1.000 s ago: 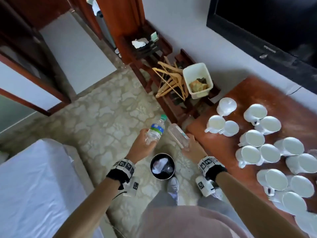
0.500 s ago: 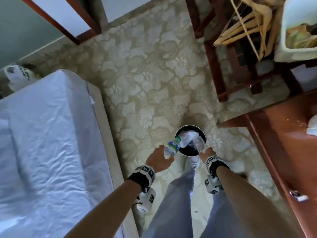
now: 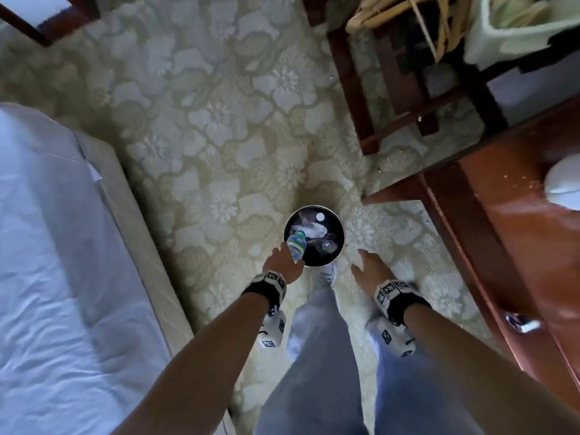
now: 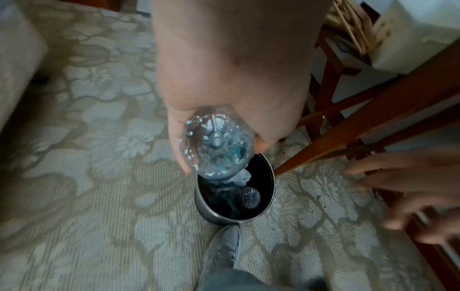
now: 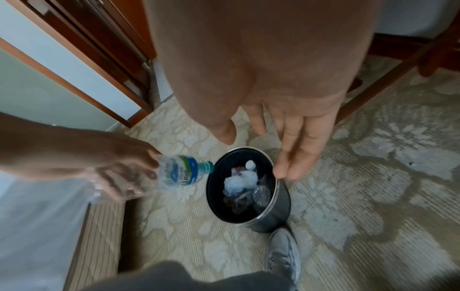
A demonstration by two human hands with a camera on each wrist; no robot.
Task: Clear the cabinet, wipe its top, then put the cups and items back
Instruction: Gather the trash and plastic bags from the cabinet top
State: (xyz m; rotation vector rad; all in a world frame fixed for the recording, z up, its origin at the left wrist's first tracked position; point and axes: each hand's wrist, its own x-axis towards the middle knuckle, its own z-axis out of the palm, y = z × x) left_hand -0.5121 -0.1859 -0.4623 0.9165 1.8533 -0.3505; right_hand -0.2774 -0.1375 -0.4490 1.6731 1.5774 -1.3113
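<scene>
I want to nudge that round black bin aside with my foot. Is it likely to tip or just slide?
Probably slides rather than tips: the bin looks squat, with a wide mouth. It likely weighs little, since only crumpled paper and a clear bottle show inside. The patterned carpet may drag at its base, so push low. The left hand holds a bottle over it.
</scene>
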